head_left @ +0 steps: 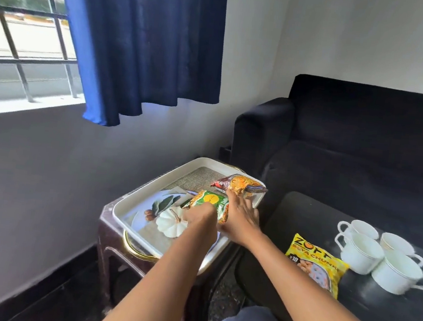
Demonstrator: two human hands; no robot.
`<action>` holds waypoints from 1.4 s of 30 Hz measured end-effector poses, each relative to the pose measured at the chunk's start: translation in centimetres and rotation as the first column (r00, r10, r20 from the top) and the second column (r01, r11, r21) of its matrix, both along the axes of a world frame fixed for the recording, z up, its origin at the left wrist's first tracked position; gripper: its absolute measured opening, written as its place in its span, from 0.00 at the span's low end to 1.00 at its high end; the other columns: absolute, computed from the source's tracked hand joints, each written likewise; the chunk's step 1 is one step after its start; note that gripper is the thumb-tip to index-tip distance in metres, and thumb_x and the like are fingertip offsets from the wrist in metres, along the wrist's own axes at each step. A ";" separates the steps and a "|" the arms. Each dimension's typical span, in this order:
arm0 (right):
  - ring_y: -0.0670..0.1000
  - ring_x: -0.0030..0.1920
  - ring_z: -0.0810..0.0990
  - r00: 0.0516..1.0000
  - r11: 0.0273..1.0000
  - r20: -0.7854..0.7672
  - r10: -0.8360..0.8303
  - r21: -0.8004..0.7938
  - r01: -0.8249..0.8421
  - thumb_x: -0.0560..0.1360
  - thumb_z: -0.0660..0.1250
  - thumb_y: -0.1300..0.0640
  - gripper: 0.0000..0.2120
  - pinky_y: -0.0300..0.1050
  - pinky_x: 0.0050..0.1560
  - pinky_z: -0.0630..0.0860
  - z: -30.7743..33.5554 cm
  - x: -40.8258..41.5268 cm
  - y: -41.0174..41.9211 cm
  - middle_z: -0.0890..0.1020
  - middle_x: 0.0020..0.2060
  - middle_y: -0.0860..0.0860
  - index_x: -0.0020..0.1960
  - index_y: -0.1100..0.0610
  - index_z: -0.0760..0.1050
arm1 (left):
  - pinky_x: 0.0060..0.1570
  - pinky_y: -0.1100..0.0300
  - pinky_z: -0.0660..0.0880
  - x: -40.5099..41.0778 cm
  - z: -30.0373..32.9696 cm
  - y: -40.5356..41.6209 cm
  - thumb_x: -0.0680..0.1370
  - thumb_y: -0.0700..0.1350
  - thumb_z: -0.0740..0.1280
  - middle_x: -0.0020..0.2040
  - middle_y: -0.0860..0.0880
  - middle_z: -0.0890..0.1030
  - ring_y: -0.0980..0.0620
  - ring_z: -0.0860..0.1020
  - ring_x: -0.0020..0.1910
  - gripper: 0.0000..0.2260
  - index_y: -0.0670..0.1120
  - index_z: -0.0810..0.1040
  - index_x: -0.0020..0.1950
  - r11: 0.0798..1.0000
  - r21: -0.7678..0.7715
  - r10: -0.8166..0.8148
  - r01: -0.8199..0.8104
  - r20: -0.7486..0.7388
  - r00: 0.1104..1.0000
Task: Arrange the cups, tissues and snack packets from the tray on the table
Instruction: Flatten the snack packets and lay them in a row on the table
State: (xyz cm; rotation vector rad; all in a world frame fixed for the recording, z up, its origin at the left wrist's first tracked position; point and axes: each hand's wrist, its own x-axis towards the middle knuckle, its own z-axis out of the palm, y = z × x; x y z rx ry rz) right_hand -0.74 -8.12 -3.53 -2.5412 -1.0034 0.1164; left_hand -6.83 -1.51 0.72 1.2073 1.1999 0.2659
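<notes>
Both hands, the left hand (pixel 200 215) and right hand (pixel 241 214), close on light, crinkly, slippery snack packets (pixel 209 201) in the tray (pixel 149 187); pinching the sealed edges looks safest

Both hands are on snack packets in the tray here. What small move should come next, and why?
Probably lift the green packet and the orange packet clear of the tray and carry them right to the dark table. The left hand and right hand each rest on one, while four white cups and a yellow packet already sit there.
</notes>
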 end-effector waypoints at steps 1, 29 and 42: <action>0.58 0.72 0.55 1.000 1.000 0.011 -0.021 0.007 0.021 0.70 0.68 0.48 0.41 0.56 0.70 0.54 -0.2 -0.1 0.1 0.60 0.73 0.55 0.75 0.54 0.49 | 0.61 0.66 0.70 -0.2 -0.7 0.4 0.80 0.47 0.64 0.71 0.45 0.71 0.49 0.70 0.70 0.21 0.41 0.67 0.71 0.973 0.174 -0.128 0.149 -0.124 0.984; 0.52 0.62 0.69 0.905 0.649 -0.157 -0.395 0.649 0.396 0.70 0.72 0.50 0.21 0.52 0.59 0.67 -0.7 -4.3 -11.8 0.75 0.56 0.46 0.60 0.48 0.69 | 0.33 0.62 0.79 0.7 0.8 -5.4 0.76 0.43 0.69 0.46 0.44 0.83 0.55 0.83 0.35 0.06 0.41 0.78 0.50 0.920 0.085 -0.379 0.382 0.435 0.816; 0.44 0.48 0.83 0.725 0.502 -0.684 0.081 0.656 0.564 0.72 0.70 0.52 0.12 0.36 0.42 0.77 0.7 -3.0 -18.1 0.84 0.48 0.47 0.54 0.46 0.75 | 0.57 0.49 0.76 0.1 0.3 -10.4 0.79 0.46 0.66 0.55 0.45 0.84 0.49 0.81 0.53 0.11 0.44 0.78 0.59 0.659 0.239 -0.743 0.713 0.355 0.568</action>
